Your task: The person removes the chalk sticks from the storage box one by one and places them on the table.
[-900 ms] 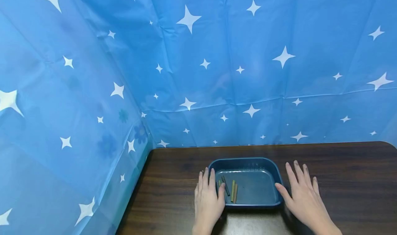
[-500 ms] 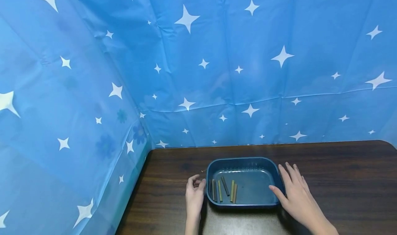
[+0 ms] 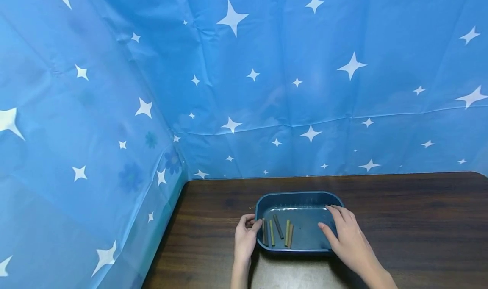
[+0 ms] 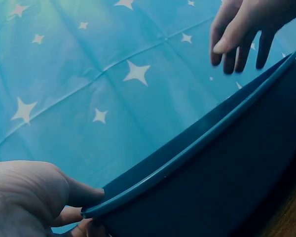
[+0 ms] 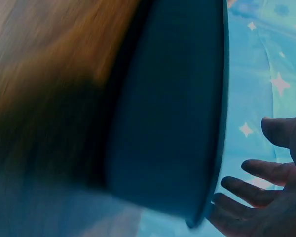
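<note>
A dark blue rectangular tub with rounded corners stands on the table, several short thin sticks in green, brown and dark tones lying in its left part. My left hand grips the tub's left side. In the left wrist view, the left thumb lies on the rim and the other fingers curl beneath it. My right hand hovers at the tub's right end, overlapping it in the head view. Its fingers are spread and relaxed around nothing, as the right wrist view shows beside the tub wall.
The tub rests on a dark wood-grain table. Blue cloth with white stars hangs behind the table and along its left side. A tiny light speck lies left of the tub.
My left hand has left the tub's near-left corner, shifted left and taken hold of the left rim. My right hand has moved left, from beside the tub to over its right end.
</note>
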`<state>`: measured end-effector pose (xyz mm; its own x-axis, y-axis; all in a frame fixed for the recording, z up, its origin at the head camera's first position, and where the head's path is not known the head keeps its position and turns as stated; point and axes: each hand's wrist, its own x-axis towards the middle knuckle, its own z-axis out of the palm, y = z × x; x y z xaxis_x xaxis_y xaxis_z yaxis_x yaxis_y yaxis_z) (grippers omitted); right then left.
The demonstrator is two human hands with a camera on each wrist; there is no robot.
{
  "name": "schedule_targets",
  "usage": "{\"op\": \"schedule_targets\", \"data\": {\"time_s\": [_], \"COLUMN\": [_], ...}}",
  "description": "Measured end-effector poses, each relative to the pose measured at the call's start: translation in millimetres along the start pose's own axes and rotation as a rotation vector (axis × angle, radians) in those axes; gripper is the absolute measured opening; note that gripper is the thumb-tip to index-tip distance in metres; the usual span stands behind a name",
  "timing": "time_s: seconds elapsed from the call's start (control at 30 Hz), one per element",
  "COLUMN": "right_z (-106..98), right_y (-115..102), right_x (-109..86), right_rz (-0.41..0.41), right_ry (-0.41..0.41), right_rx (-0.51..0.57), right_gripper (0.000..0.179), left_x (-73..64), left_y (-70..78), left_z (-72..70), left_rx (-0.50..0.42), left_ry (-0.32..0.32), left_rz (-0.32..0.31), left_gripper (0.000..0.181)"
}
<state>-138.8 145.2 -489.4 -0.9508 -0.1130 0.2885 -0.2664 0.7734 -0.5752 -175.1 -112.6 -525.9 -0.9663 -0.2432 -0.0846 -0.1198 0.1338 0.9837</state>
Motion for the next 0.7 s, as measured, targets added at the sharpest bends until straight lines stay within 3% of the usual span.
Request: {"op": "schedule_targets", "data": {"time_s": [0.13, 0.37, 0.7], "right_z": [16, 44, 65], "right_y": [-9, -21, -30], "right_x": [8.5, 26.3, 39.8], "right_rz": [0.024, 0.139, 0.246], "right_ry": [-0.007, -0.086, -0.23], "right_rx": [0.075, 0.184, 0.216], "right_gripper": [0.043, 0.038, 0.043], "left_x": [2.3, 4.8, 0.9], "left_y": [-0.3, -6.5, -1.2], "left_z": [-1.6, -4.2, -3.8], "left_rx": [-0.027, -0.113, -0.179], "left_ry": [-0.012, -0.06, -0.088], "left_rz": [-0.007, -0.063, -0.082], "left_gripper": [0.026, 0.032, 0.031]}}
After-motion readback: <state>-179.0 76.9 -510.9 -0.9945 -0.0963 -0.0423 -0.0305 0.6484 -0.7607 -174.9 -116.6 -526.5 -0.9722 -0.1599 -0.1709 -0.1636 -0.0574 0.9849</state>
